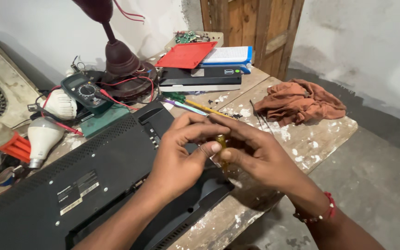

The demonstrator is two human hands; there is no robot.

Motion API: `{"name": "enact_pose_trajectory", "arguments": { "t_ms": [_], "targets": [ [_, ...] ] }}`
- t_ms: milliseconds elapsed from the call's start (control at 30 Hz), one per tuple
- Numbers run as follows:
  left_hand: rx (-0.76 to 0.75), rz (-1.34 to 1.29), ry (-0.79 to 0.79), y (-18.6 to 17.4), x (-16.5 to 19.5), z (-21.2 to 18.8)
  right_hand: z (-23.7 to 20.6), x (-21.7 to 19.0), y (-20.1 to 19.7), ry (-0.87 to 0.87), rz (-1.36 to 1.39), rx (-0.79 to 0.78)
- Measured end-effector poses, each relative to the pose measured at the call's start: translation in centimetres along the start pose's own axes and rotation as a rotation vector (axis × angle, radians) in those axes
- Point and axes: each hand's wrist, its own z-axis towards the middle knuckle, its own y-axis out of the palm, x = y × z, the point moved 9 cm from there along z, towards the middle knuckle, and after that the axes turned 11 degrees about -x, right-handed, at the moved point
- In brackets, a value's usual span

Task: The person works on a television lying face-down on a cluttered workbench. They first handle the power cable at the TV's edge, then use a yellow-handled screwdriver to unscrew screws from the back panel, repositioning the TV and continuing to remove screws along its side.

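Head view. Both hands meet above the near edge of the black monitor (84, 185), which lies screen-down across the surface (302, 139). The left hand (181, 157) comes in from the lower left; its grip is clenched on a small yellowish part (220, 141), with the thumb tip pressed against the part's left side and the index finger arched over the top. The right hand (260, 155) comes in from the lower right; its grip is closed on the same part from the opposite side, fingers extended leftward over it and thumb below. The part sits between the two sets of fingertips, directly above the monitor's edge, and is mostly covered by the fingers; its exact shape cannot be told. A red bead bracelet (327, 210) circles the right wrist.

Behind the hands, a yellow pencil-like tool (209, 109) and a purple-handled tool (184, 106) lie on the surface just beyond the monitor. A green multimeter (85, 91) with red leads rests at the left rear, near a dark red lamp base (123, 62). Two white bulbs (42, 136) lie left of the monitor. A red flat lid (186, 54), a white-and-blue case (228, 56) and a black box (200, 78) are stacked at the rear. A crumpled brown cloth (299, 102) lies at the right end of the surface, well apart from the hands.
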Motion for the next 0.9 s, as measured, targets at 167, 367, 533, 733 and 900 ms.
{"name": "enact_pose_trajectory", "arguments": {
  "t_ms": [167, 367, 533, 733, 900],
  "targets": [
    [0.044, 0.018, -0.100, -0.3, -0.8, -0.3, 0.3, -0.7, -0.1, -0.047, -0.111, 0.005],
    [0.080, -0.078, -0.411, -0.6, -5.4, -2.6, 0.4, -0.2, -0.1, -0.086, -0.094, -0.153],
    [0.101, -0.065, -0.535, -0.7, -7.6, -4.6, 0.6, -0.1, -1.1, -0.049, -0.052, -0.174],
    [-0.034, -0.147, -0.399, 0.8, -6.6, -4.2, 0.4, -0.7, -0.4, -0.067, -0.106, -0.213],
    [-0.222, -0.041, -0.189, 2.3, -3.3, -2.8, 0.0, -0.9, -0.6, -0.048, -0.117, -0.161]
  ]
}}
